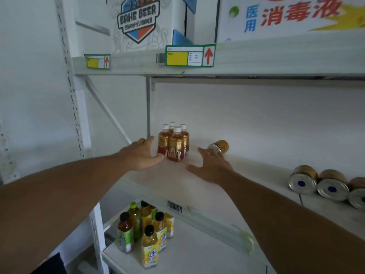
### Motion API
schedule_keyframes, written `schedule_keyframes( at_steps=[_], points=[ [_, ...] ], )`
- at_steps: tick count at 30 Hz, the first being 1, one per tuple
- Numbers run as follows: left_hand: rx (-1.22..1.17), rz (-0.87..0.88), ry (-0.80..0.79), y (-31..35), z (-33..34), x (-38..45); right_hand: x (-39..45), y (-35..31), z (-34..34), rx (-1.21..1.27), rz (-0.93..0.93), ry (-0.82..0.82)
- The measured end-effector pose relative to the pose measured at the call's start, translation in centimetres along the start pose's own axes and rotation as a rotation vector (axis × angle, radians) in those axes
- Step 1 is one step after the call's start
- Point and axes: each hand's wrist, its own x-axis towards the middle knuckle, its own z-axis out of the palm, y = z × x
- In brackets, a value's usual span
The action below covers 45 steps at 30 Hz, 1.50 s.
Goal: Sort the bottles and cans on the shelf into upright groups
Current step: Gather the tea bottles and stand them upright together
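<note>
With the left hand (141, 155) spread against the bottles (173, 142), reach the spread, empty right hand (212, 165) to the tipped can (218, 146) and stand it upright

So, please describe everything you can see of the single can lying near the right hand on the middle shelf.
The can lies on its side on the white middle shelf, apart from the group of four upright bottles to its left. It looks metallic, with a golden yellow body and a silvery end turned toward the camera. Its printing is too blurred to read. The open right hand reaches toward it; the fingertips are very close to its near end, but contact cannot be confirmed.
</note>
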Motion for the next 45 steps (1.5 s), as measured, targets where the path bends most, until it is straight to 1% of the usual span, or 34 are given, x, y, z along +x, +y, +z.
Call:
schedule_keyframes(
  at_steps=[7,13,16,19,25,30,35,45],
  points=[
    [0.058,0.015,-0.002,2.9,-1.0,-4.4,-2.6,-0.2,-1.7,-0.009,-0.05,0.004],
    [0.073,0.032,0.011,3.8,-2.3,-7.9,-6.3,-1.3,-3.2,-0.037,-0.044,0.008],
    [0.046,0.069,0.031,4.0,-3.0,-9.1,-8.3,-2.4,-4.0,-0.067,-0.008,0.028],
    [0.021,0.123,0.01,4.1,-3.2,-10.4,-10.2,-3.4,-4.7,-0.107,0.035,-0.006],
    [0.019,0.218,-0.015,5.7,-2.4,-12.9,-14.4,-3.9,-5.8,-0.159,0.088,-0.014],
    [0.032,0.263,-0.027,9.9,-3.2,-14.7,-17.9,-1.4,-8.3,-0.162,0.137,0.017],
    [0.024,0.303,-0.012,14.7,-4.1,-16.0,-21.0,2.8,-10.9,-0.169,0.173,0.029],
    [0.028,0.414,-0.042,23.9,-3.3,-17.3,-26.5,10.5,-15.1,-0.153,0.257,0.078]
  ],
)
